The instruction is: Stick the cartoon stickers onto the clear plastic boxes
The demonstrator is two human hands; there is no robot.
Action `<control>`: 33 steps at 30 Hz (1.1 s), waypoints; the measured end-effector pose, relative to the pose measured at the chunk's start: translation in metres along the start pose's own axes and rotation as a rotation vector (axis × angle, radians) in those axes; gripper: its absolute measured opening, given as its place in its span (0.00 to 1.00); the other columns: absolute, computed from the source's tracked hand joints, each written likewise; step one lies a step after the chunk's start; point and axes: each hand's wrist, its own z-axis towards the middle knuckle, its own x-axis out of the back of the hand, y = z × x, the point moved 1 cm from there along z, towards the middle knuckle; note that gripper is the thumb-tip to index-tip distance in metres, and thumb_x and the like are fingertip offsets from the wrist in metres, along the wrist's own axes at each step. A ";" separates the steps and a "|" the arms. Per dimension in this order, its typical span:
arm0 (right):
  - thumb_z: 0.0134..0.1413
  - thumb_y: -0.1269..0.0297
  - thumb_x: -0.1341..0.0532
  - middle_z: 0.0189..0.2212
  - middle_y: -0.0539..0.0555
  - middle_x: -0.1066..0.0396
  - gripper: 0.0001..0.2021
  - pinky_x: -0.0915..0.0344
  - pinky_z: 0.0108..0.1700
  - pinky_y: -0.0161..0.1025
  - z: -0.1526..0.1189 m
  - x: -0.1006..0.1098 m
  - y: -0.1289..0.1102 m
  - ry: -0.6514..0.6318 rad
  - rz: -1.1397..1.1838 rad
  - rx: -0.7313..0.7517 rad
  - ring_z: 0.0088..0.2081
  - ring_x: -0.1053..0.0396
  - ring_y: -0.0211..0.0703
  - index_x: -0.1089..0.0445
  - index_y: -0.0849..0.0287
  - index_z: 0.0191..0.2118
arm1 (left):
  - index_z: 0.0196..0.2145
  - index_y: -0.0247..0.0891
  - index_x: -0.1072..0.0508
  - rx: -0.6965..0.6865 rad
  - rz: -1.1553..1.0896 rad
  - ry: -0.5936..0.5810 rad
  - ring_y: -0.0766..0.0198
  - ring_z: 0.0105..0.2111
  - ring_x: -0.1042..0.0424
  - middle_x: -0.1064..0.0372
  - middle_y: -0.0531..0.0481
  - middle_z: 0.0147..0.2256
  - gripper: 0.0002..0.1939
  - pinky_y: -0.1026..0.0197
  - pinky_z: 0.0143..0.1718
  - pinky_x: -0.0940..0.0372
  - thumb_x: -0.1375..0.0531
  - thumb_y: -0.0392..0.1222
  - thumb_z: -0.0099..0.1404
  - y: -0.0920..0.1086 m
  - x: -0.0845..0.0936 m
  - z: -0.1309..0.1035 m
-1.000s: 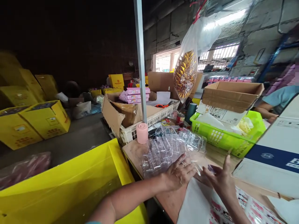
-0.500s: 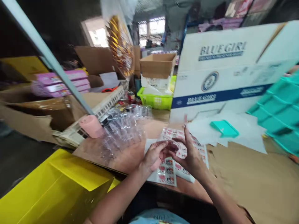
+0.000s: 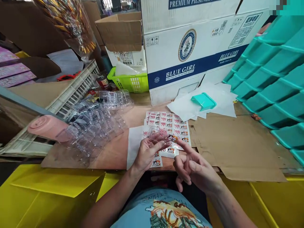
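Observation:
My left hand (image 3: 147, 152) is closed, pinching a clear plastic blister shell (image 3: 155, 133) above the sticker sheets. Against the shell's right end lies a small cat sticker (image 3: 173, 137). The outstretched index finger of my right hand (image 3: 193, 166) touches that sticker; the thumb is apart and the other fingers are loosely bent. Whether the sticker clings to the finger or the shell, I cannot tell. Beneath both hands spread sticker sheets (image 3: 183, 127) printed with cats and pink figures, beside white backing paper (image 3: 133, 144).
Several clear plastic shells (image 3: 102, 123) lie heaped at left beside a pink cylinder (image 3: 46, 128). A turquoise tray (image 3: 203, 101) rests on white paper at back right. Stacked turquoise bins (image 3: 273, 82), a white carton (image 3: 171, 57) and a lime-green basket (image 3: 129, 83) border the table.
The view has turned right and down. My right hand has gone from a raised thumb-and-finger curve near the left hand to an extended index finger at the sticker. The left hand still grips plastic.

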 end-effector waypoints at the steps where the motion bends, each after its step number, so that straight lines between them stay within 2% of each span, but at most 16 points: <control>1: 0.60 0.59 0.36 0.25 0.44 0.35 0.32 0.26 0.27 0.40 0.001 0.001 0.002 0.001 0.017 -0.012 0.18 0.44 0.28 0.48 0.47 0.66 | 0.36 0.36 0.21 0.001 0.018 -0.002 0.61 0.36 0.22 0.20 0.49 0.38 0.11 0.53 0.47 0.28 0.29 0.35 0.53 0.000 0.000 0.000; 5: 0.60 0.59 0.36 0.24 0.44 0.36 0.31 0.25 0.26 0.39 0.003 0.002 0.007 -0.003 0.063 -0.046 0.18 0.45 0.27 0.47 0.46 0.66 | 0.35 0.34 0.21 0.004 0.098 0.000 0.62 0.34 0.23 0.20 0.47 0.35 0.10 0.55 0.46 0.29 0.29 0.37 0.53 -0.002 0.004 0.002; 9: 0.60 0.60 0.37 0.24 0.44 0.37 0.31 0.25 0.26 0.38 0.006 0.004 0.013 0.011 0.079 -0.069 0.18 0.46 0.27 0.48 0.47 0.66 | 0.34 0.33 0.20 -0.016 0.114 -0.011 0.60 0.38 0.23 0.20 0.47 0.37 0.09 0.56 0.47 0.29 0.29 0.37 0.53 -0.003 0.007 0.002; 18: 0.61 0.60 0.38 0.22 0.43 0.39 0.31 0.26 0.24 0.37 0.011 0.009 0.016 0.023 0.060 -0.102 0.18 0.48 0.28 0.48 0.47 0.67 | 0.36 0.33 0.20 -0.036 0.154 -0.054 0.58 0.40 0.23 0.20 0.46 0.38 0.09 0.53 0.50 0.30 0.31 0.37 0.56 -0.003 0.010 0.004; 29: 0.62 0.60 0.38 0.21 0.41 0.41 0.34 0.26 0.24 0.36 0.014 0.012 0.016 0.058 0.022 -0.119 0.18 0.49 0.27 0.53 0.47 0.69 | 0.37 0.35 0.20 -0.015 0.155 -0.029 0.58 0.40 0.23 0.20 0.47 0.38 0.10 0.50 0.51 0.30 0.31 0.37 0.55 -0.002 0.011 0.002; 33: 0.61 0.61 0.38 0.22 0.41 0.42 0.33 0.26 0.23 0.37 0.014 0.012 0.017 0.076 0.019 -0.112 0.18 0.49 0.28 0.52 0.47 0.68 | 0.39 0.36 0.20 -0.014 0.159 -0.047 0.55 0.43 0.23 0.21 0.46 0.40 0.12 0.48 0.53 0.31 0.31 0.37 0.55 0.000 0.012 0.001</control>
